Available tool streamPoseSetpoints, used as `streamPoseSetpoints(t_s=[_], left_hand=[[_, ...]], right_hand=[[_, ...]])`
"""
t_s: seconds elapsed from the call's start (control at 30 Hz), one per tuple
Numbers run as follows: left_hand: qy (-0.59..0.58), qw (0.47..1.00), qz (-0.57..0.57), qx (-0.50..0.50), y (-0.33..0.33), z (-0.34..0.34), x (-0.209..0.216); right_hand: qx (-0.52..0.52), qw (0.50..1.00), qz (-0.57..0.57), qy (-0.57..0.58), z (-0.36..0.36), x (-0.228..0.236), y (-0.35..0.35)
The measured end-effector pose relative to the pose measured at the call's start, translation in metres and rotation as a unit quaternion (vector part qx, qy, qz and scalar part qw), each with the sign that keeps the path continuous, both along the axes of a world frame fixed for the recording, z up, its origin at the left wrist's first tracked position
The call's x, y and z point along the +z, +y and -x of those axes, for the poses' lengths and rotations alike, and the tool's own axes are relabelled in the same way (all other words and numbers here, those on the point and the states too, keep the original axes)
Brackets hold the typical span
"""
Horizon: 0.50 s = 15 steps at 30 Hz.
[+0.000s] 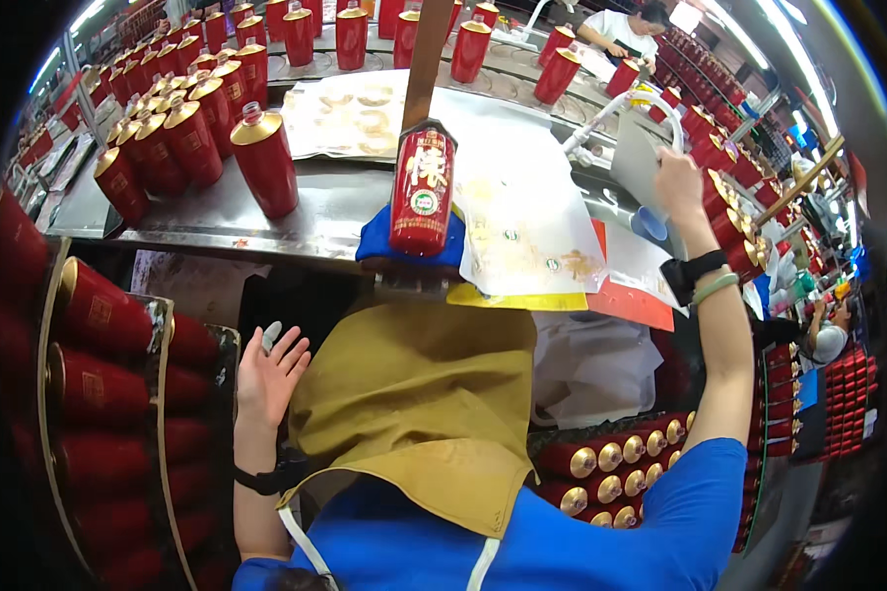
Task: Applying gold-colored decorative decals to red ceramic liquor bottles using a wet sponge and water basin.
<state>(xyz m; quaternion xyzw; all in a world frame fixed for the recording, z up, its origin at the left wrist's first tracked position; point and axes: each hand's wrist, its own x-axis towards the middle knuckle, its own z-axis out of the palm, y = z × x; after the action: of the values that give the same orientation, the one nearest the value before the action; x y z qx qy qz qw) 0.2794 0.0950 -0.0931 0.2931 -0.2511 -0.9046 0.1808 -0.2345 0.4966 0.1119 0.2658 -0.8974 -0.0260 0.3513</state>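
Left hand (269, 374) open, empty below counter edge (237, 239); right hand (678, 182) grasping white hose (616, 110).

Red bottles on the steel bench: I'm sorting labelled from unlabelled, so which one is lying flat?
The red bottle on the blue cloth at the bench's front edge, decorated face up; the others stand upright.

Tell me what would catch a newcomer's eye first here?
A red bottle with a gold label stands on a blue pad at the steel counter's edge, dead centre. Rows of gold-capped red bottles crowd the counter's left. The right hand reaches up toward a white hose.
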Motion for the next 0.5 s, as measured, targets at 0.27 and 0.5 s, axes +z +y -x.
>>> streamPoseSetpoints(t_s=[0.27, 0.5], left_hand=[[-0.07, 0.998, 0.0, 0.008, -0.011, 0.02, -0.017], [-0.112, 0.994, 0.001, 0.018, -0.016, 0.035, -0.024]], right_hand=[[-0.076, 0.977, 0.044, -0.194, 0.111, -0.075, 0.015], [-0.083, 0.973, -0.054, -0.208, 0.229, -0.207, 0.042]])
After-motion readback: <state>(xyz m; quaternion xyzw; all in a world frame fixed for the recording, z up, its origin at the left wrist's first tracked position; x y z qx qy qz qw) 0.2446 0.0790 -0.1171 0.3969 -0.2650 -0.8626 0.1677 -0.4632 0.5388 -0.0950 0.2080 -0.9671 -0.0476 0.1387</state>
